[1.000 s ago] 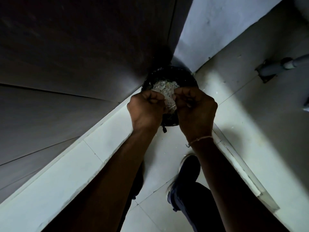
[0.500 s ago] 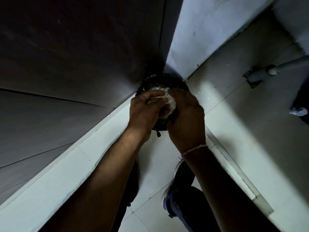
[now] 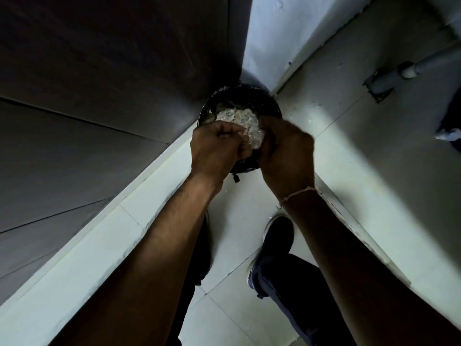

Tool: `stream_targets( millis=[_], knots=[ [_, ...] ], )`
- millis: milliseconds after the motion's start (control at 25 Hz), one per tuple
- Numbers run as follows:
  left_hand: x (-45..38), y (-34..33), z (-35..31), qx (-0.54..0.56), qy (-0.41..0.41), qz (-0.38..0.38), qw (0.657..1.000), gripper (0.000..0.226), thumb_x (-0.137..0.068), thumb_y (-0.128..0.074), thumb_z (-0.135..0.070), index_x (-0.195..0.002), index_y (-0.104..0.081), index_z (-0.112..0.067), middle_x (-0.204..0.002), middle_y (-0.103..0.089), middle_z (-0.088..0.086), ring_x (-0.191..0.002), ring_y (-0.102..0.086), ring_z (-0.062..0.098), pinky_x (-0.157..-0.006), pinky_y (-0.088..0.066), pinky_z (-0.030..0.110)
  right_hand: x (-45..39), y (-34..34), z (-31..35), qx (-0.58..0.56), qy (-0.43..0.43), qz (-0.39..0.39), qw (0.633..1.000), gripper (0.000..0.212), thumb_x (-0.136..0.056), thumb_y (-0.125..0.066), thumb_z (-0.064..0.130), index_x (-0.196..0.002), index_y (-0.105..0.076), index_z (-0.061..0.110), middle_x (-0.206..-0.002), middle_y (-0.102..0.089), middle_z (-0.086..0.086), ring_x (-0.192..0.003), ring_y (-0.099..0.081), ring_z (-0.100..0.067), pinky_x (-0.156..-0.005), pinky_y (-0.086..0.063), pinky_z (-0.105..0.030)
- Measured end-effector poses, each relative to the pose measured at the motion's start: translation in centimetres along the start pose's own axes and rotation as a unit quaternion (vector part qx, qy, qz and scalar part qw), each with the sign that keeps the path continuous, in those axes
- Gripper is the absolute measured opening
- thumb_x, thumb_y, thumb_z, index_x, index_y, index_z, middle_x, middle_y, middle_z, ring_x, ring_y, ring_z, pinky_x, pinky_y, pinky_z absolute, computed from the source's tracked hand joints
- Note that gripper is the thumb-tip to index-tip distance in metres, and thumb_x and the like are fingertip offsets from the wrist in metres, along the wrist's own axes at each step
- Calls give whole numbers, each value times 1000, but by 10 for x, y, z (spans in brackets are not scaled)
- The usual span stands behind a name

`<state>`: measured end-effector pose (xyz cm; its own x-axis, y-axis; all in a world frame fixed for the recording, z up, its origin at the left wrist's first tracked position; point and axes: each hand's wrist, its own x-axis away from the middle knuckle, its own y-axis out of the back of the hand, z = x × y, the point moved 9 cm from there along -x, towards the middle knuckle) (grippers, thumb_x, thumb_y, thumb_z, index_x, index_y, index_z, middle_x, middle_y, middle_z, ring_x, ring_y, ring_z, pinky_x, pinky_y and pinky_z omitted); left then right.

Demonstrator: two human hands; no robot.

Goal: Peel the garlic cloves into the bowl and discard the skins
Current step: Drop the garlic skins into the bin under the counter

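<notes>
Papery skins (image 3: 245, 123) heaped in round black bin (image 3: 270, 101).

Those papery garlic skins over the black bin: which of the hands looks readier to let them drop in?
Probably the left hand. Its curled fingers grip the pale skins directly above the black bin. The right hand is blurred at the bin's near rim; what it holds is unclear.

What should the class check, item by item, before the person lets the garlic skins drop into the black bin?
1. Both hands over the black bin: ok.
2. Left hand grips skins: ok.
3. Right hand grips skins: cannot tell, fingers hidden.
4. Bin has room: cannot tell, pile hides inside.
5. Floor free of scraps: not ok, pale flecks beside the bin.
</notes>
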<state>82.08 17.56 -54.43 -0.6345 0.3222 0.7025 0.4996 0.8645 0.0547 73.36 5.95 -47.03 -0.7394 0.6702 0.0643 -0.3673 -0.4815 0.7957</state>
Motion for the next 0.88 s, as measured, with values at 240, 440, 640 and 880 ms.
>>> stream_targets(
  millis=[240,440,640,880],
  knots=[
    [15,2,-12,-6,-41,26,999,13,-89,-76,7,-87,-75,-6,-79,-78,15,-76,-78,32,-78,-66,43,6,-4,-12,-32,-39,24,998,17,-98,-64,11,-105,-79,7,-102,-78,-10,-95,-74,-26,-90,-56,-34],
    [72,17,-62,-135,-145,21,980,11,-99,-71,-15,-102,-80,-9,-87,-80,6,-82,-77,26,-79,-64,45,22,53,52,-94,-20,-17,995,17,-99,-63,13,-109,-77,9,-96,-78,-9,-88,-74,-30,-79,-59,-46],
    [165,30,-122,-237,-174,13,956,27,-91,-66,-9,-115,-75,-15,-104,-78,0,-91,-75,15,-85,-62,41,63,132,102,-46,-24,23,998,36,-89,-66,4,-125,-71,8,-115,-74,-12,-107,-68,-34,-93,-54,-43],
    [312,6,-229,-340,-267,73,899,40,-86,-78,-10,-125,-69,-17,-119,-70,-1,-105,-68,16,-94,-57,39,105,287,163,-19,-16,39,999,55,-87,-64,-4,-141,-59,4,-144,-59,-14,-132,-54,-37,-117,-37,-36]
  ],
)
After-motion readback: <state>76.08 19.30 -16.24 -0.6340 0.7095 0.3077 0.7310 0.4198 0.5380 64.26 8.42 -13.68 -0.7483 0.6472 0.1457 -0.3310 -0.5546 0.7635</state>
